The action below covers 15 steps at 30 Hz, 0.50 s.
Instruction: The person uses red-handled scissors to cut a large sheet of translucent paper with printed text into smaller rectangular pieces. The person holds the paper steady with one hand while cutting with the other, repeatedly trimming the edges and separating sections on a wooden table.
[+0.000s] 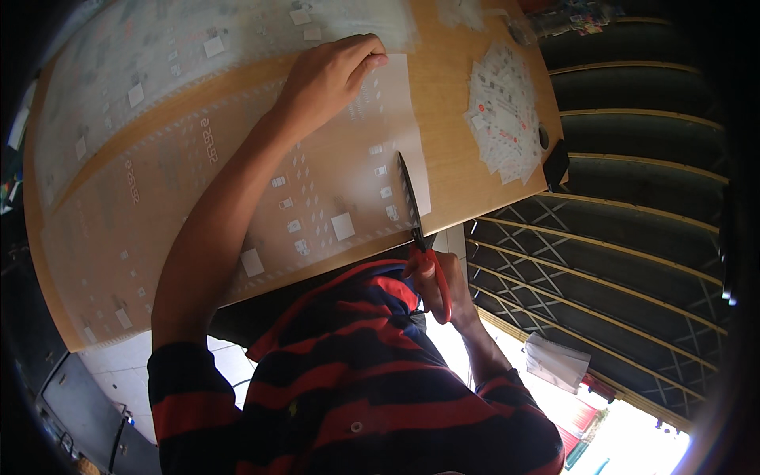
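Clearly, the thin translucent sheet [317,182] lay flat on the wooden table [455,95], near its front edge, and my left hand [328,79] pressed on its far part with the fingers curled down, holding nothing. My right hand [439,281] was closed around the red handles of the scissors [416,226], whose blades lay over the sheet's right part. I judged the sheet light, floppy and easy to slide or tear, so it was best held flat close beside the blades.

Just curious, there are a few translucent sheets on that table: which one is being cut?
The near sheet under the left hand; the scissors in the right hand enter its near edge. The far sheet lies untouched.
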Motion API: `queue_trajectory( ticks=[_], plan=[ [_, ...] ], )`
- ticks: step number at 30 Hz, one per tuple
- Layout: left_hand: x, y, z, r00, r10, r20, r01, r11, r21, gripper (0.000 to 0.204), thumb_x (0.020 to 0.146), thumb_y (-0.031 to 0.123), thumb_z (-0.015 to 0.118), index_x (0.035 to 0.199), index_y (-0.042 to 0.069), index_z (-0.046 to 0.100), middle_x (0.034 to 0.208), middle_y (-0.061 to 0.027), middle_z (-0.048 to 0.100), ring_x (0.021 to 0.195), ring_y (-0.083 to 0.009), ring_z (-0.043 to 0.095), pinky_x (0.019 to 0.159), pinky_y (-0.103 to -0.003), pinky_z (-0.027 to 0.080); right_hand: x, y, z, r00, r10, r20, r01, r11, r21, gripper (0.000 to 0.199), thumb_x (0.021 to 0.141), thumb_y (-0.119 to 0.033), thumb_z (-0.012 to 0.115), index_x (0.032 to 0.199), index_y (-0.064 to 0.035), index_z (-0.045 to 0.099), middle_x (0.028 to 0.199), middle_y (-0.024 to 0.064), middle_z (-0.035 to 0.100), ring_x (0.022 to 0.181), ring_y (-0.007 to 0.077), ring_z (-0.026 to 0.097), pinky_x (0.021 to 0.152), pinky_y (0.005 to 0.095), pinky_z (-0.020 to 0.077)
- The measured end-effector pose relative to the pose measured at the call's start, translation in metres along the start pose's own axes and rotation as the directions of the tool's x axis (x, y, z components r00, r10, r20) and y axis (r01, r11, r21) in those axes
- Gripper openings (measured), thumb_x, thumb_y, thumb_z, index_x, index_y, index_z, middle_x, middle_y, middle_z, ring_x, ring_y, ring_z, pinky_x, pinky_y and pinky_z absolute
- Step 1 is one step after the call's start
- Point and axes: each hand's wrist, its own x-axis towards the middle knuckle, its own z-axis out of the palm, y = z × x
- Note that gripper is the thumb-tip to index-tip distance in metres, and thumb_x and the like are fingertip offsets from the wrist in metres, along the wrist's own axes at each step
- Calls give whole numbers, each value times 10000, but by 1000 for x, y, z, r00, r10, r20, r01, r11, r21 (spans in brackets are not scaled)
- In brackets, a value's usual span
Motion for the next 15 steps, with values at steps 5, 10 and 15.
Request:
queue_trajectory(
  ticks=[5, 10, 15],
  plan=[
    [1, 0, 0, 1000, 4, -12, -5, 1000, -8, 125, 966, 156, 601, 955, 34, 576, 752, -109, 589, 618, -270, 538, 603, -367, 437, 5, -2, -4, 997, -83, 4, 83, 996, 39, 768, 1007, -616, 304, 811, 61, 611, 465, 13, 444, 383, 85, 436, 381, 256, 338],
    [1, 0, 0, 1000, -3, -17, 3, 1000, -26, 126, 966, 155, 602, 953, 32, 573, 748, -107, 585, 609, -263, 526, 601, -362, 433, 7, -20, -6, 1000, -23, -9, 23, 999, 33, 752, 1006, -617, 311, 829, 53, 604, 463, 9, 431, 384, 83, 437, 381, 254, 337],
    [1, 1, -2, 1000, 7, -29, -8, 999, -47, 120, 966, 147, 599, 952, 31, 571, 746, -109, 584, 605, -260, 521, 599, -361, 431, 9, -21, -8, 1000, 23, -3, -23, 998, 54, 783, 977, -674, 339, 806, 44, 602, 470, 14, 444, 381, 86, 442, 381, 252, 340]
  ],
)
